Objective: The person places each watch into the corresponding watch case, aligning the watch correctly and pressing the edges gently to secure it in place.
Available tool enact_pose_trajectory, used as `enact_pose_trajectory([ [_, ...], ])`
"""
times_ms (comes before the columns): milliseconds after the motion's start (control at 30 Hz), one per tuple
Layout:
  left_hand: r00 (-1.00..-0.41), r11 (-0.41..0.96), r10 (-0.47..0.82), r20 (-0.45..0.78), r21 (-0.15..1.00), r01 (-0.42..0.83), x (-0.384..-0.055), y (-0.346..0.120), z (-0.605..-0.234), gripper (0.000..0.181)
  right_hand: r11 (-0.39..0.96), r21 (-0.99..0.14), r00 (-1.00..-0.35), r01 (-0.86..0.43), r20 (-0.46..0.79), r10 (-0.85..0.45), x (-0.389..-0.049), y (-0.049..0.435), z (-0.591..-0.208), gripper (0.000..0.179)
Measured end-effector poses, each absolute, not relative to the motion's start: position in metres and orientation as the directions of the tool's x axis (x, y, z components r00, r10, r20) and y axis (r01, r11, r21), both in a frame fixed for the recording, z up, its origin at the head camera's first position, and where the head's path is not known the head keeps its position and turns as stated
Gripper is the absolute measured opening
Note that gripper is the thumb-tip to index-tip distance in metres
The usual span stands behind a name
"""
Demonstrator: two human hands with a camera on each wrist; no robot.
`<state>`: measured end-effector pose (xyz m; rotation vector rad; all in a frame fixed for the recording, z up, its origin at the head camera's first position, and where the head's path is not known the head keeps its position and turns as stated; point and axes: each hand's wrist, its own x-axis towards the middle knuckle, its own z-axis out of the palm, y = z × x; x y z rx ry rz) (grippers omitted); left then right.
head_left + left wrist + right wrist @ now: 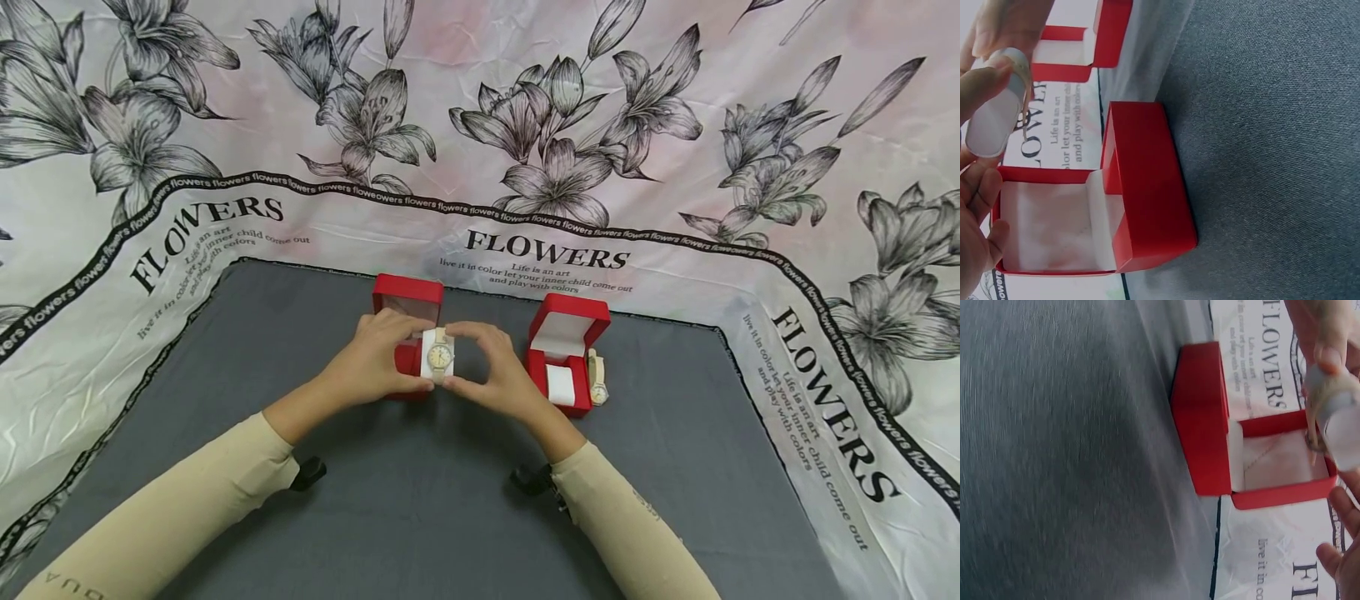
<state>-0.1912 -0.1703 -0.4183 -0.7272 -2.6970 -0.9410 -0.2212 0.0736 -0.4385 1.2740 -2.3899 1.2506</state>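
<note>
Between both hands is a small white cushion (992,125) with a cream-strapped wristwatch (440,357) wrapped round it, the round dial facing up toward the head camera. My left hand (365,354) pinches it from the left, thumb at the near end and fingers at the far end. From the right, my right hand (498,371) pinches the same watch and cushion, its thumb low and index finger high. Just behind the left hand stands an open red box (408,287), lid raised, partly hidden by that hand. The wrist views show the strap (1325,394) curving round the cushion.
Right of the hands stands a second open red box (536,367) with a white cushion (560,385) inside. Against its right side lies another cream-strapped watch (597,379). A grey cloth (420,517) covers the table, bordered by flower-printed fabric (547,267).
</note>
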Motion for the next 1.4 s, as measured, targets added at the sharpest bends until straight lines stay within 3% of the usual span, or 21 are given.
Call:
enact_pose_trajectory([
  [267,-0.851,0.685,0.376,0.366,0.509,0.521,-0.193,-0.168,-0.416,0.079,0.337,-0.615,-0.678,-0.713,0.483,-0.553,-0.217,0.062,-0.436,0.037],
  [700,-0.824,0.652,0.386,0.414,0.509,0.562,-0.193,-0.163,-0.419,0.078,0.368,-0.640,-0.721,-0.675,0.464,-0.514,-0.213,0.064,-0.426,0.034],
  [967,-0.832,0.672,0.389,0.396,0.496,0.550,-0.199,-0.164,-0.408,0.081,0.323,-0.600,-0.664,-0.732,0.524,-0.533,-0.219,0.066,-0.423,0.034],
  [1133,-0.849,0.676,0.377,0.372,0.516,0.526,-0.199,-0.170,-0.405,0.081,0.345,-0.572,-0.648,-0.745,0.496,-0.578,-0.224,0.062,-0.419,0.043],
  [1400,-0.857,0.648,0.388,0.339,0.561,0.515,-0.189,-0.182,-0.421,0.081,0.403,-0.563,-0.657,-0.721,0.371,-0.656,-0.219,0.067,-0.428,0.081],
])
